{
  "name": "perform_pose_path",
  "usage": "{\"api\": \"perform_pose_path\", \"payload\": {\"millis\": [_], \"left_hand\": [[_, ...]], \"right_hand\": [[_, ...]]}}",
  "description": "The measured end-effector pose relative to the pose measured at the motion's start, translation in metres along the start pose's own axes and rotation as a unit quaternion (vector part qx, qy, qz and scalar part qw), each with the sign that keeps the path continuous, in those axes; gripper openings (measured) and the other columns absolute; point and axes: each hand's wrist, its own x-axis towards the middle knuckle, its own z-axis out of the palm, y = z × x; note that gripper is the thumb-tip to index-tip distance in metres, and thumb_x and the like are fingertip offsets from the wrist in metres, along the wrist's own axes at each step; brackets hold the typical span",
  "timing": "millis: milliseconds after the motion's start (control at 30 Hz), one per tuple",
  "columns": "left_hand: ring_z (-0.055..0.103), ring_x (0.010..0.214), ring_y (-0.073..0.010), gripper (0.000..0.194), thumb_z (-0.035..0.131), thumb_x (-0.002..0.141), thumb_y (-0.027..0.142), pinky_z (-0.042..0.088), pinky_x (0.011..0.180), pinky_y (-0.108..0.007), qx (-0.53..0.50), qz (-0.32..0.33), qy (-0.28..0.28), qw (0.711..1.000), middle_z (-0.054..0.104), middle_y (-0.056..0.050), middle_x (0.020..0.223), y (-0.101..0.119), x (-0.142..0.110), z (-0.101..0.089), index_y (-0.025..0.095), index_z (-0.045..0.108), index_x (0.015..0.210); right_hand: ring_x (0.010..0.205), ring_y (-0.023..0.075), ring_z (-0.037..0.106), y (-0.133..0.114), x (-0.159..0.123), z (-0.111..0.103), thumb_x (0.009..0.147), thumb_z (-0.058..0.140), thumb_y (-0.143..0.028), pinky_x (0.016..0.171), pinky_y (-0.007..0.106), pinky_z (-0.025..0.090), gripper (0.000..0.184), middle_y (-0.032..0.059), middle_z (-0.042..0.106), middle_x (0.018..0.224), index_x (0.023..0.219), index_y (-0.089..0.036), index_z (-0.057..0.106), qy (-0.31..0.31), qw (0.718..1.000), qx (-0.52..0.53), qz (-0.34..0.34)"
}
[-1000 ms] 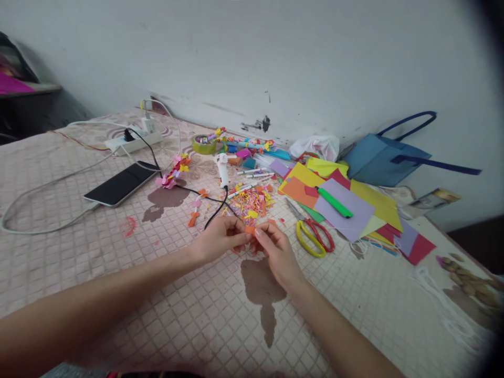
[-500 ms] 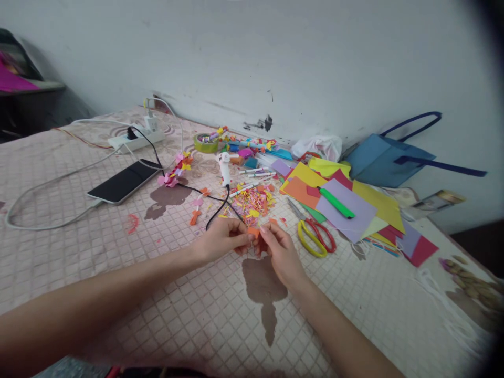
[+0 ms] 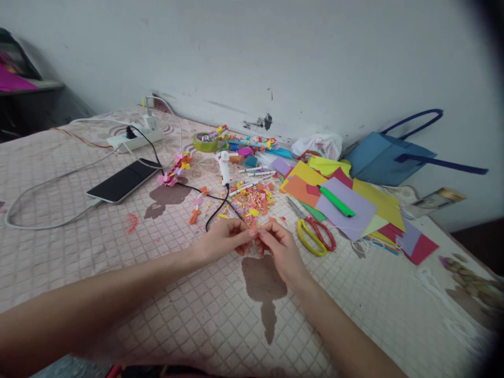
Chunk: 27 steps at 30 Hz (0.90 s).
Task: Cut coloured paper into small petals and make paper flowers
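My left hand and my right hand meet over the table, fingertips pinched together. Between them is a small orange paper piece, mostly covered by the fingers. Just beyond lies a heap of coloured paper shreds. A white glue gun stands past it, its black cord running down behind my left hand. Orange and pink paper cut-outs rest to the left of the heap. Scissors with yellow and red handles lie to the right of my right hand.
Coloured paper sheets with a green cutter on top spread at the right, before a blue bag. A phone, a power strip and cables occupy the left. Green tape sits near the wall.
My fingertips have closed in over the orange paper piece, so less of it shows. The thumbs are nearer each other. Other things stay where they were.
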Motion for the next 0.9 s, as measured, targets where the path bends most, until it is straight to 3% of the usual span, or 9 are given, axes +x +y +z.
{"api": "perform_pose_path", "payload": {"millis": [300,567,767,900], "left_hand": [[0.053,0.050,-0.0067,0.022,0.067,0.071,0.027,0.042,0.049,-0.018,0.011,0.009,-0.001,1.000,0.055,0.003,0.056,-0.0021,-0.0001,-0.0018,0.013,0.051,0.065],[0.054,0.050,-0.0084,0.028,0.064,0.075,0.037,0.045,0.051,-0.021,0.013,0.010,-0.033,0.999,0.055,0.002,0.056,-0.0039,0.0001,-0.0032,0.013,0.053,0.067],[0.053,0.052,-0.0086,0.028,0.060,0.078,0.037,0.046,0.053,-0.022,0.017,0.023,0.005,1.000,0.052,0.003,0.058,-0.0024,-0.0011,-0.0014,0.014,0.051,0.067],[0.052,0.052,-0.0090,0.027,0.058,0.079,0.038,0.045,0.052,-0.022,0.030,0.052,0.026,0.998,0.052,0.003,0.058,-0.0020,-0.0019,-0.0024,0.014,0.052,0.069]], "right_hand": [[0.050,0.0087,0.048,0.0022,0.0008,0.0001,0.083,0.059,-0.037,0.048,0.021,0.041,0.022,-0.0040,0.053,0.058,0.070,-0.019,0.056,-0.040,0.999,0.000,0.008],[0.052,0.0088,0.047,0.0045,0.0014,-0.0026,0.084,0.059,-0.036,0.049,0.021,0.041,0.022,-0.0042,0.052,0.059,0.071,-0.018,0.056,-0.037,0.999,-0.025,-0.009],[0.051,0.0083,0.047,0.0057,0.0012,-0.0032,0.084,0.060,-0.036,0.048,0.020,0.040,0.023,-0.0045,0.051,0.060,0.070,-0.019,0.055,-0.018,1.000,-0.021,-0.004],[0.051,0.0091,0.048,0.0065,0.0008,-0.0023,0.083,0.061,-0.038,0.048,0.021,0.042,0.023,-0.0044,0.052,0.060,0.073,-0.019,0.055,-0.044,0.999,-0.015,0.014]]}}
